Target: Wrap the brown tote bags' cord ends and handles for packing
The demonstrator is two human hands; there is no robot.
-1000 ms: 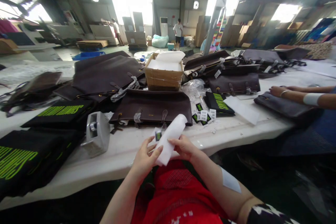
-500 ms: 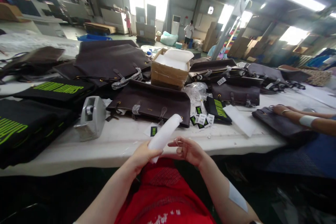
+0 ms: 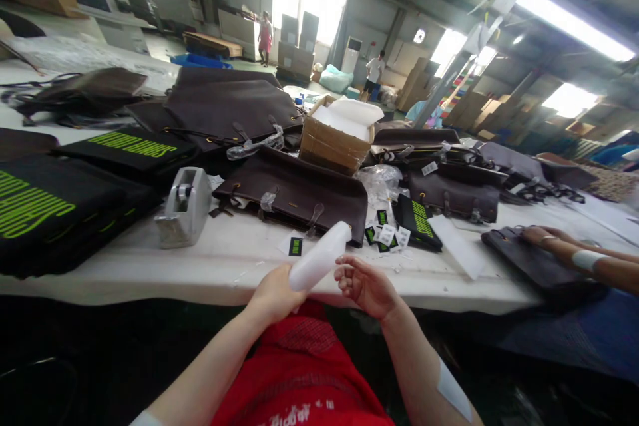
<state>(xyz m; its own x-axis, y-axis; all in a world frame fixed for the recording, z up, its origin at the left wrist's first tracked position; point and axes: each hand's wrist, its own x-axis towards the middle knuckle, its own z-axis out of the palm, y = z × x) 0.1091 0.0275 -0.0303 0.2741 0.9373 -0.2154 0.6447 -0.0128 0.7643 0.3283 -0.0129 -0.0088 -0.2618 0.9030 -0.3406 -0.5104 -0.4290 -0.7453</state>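
Note:
A rolled white sheet [image 3: 322, 256] is gripped at its lower end by my left hand [image 3: 276, 294], over the table's front edge. Just right of the roll, my right hand [image 3: 368, 285] has its fingers apart and slightly curled, with nothing visible in them. Behind the roll lies a dark brown bag [image 3: 299, 196] with plastic-wrapped buckles. A black and green tag [image 3: 295, 246] rests in front of the bag. More tags and white labels [image 3: 387, 235] are scattered to its right, beside a folded black cloth bag [image 3: 418, 221] with green lettering.
A grey tape dispenser [image 3: 184, 208] and stacked black bags [image 3: 60, 203] stand left on the white table [image 3: 219, 273]. An open cardboard box [image 3: 334, 143] sits behind. A white sheet [image 3: 456, 246] lies right, near a co-worker's arms [image 3: 574, 253] over another brown bag [image 3: 536, 263].
The view has turned slightly, so the table's things appear tilted and shifted. My right hand's fingers have opened out a little; the roll stays in my left hand.

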